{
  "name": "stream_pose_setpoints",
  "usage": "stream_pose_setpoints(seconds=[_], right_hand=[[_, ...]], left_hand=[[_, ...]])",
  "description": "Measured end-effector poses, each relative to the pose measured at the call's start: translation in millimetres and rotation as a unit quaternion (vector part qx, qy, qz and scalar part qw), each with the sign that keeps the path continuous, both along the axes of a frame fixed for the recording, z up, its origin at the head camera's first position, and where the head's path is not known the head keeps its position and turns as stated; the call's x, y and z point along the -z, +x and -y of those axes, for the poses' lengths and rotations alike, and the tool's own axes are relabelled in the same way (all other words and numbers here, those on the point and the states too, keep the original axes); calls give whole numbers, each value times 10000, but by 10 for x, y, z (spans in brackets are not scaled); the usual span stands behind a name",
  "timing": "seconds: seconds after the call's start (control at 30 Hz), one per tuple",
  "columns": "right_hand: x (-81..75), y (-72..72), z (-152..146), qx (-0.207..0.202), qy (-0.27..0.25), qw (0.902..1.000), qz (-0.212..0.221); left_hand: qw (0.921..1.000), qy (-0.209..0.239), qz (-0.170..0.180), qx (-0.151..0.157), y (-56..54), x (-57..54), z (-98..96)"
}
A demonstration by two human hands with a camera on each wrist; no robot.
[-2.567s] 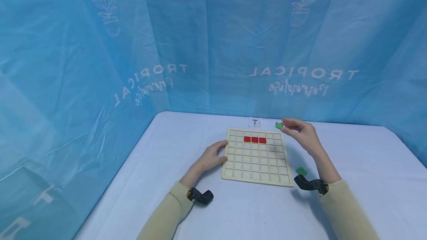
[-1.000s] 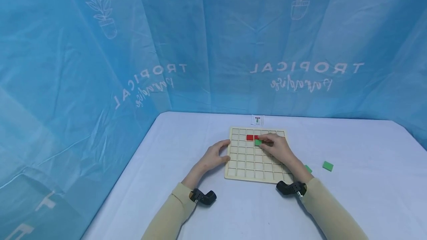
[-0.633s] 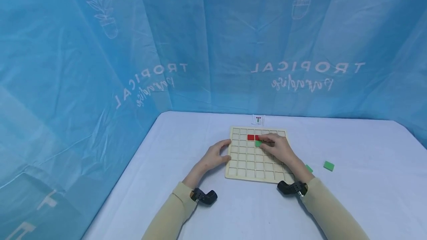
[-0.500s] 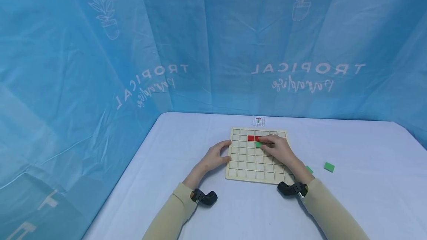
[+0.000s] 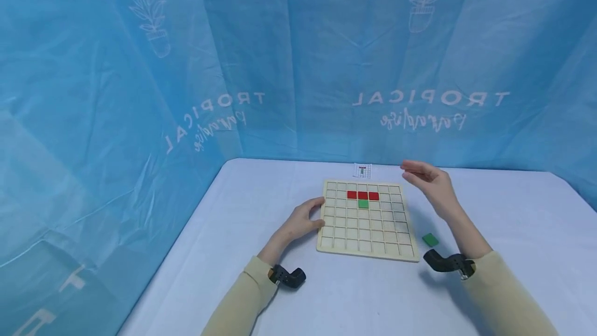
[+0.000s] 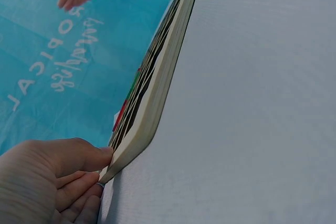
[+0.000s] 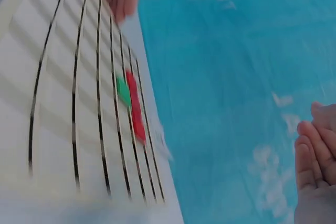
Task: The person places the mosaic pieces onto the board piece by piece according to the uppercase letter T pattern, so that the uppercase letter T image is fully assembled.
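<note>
My left hand holds the left edge of a pale grid board, its thumb and fingers at the rim in the left wrist view. Three red tiles sit side by side in an upper row of the board. Directly below the middle one, a green tile lies in its square. Raised past the board's right side, my right hand has nothing between its loosely extended fingers. Another green tile rests on the cloth near my right wrist.
A small printed card with a red and green T pattern lies behind the board. White cloth covers the table, and a blue curtain hangs at its back and left.
The right hand has let go of the green tile in the board and lifted away to the right. Its forearm now covers the spot of the farther loose green tile. The left hand stays put.
</note>
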State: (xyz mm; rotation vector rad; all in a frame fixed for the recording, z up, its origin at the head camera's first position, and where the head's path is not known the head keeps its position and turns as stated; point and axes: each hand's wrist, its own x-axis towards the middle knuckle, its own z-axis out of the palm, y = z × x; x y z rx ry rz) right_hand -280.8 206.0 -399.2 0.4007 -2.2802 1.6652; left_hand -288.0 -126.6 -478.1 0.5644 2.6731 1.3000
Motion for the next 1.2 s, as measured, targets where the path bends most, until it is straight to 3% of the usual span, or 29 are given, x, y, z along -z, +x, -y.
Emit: stream_pose_setpoints(seconds=[0.1, 0.27, 0.47, 0.7, 0.87, 1.2], right_hand=[[73, 9, -316, 479, 354, 9982, -7], [174, 260, -711, 892, 854, 9918, 322], [400, 570, -1110, 836, 907, 9877, 960], [581, 707, -1273, 811, 875, 9842, 1311], [703, 788, -1311, 1040, 1141, 9795, 1292], [909, 819, -1271, 1267, 2157, 9658, 684]], left_hand=[[10000, -39, -25, 7, -12, -17, 1], [10000, 18, -17, 62, -22, -18, 2], [10000, -30, 1, 91, -8, -3, -7], [10000, 7, -17, 29, -18, -15, -21], [10000, -11, 8, 64, 3, 4, -20], [9999, 97, -3, 33, 4, 41, -5]])
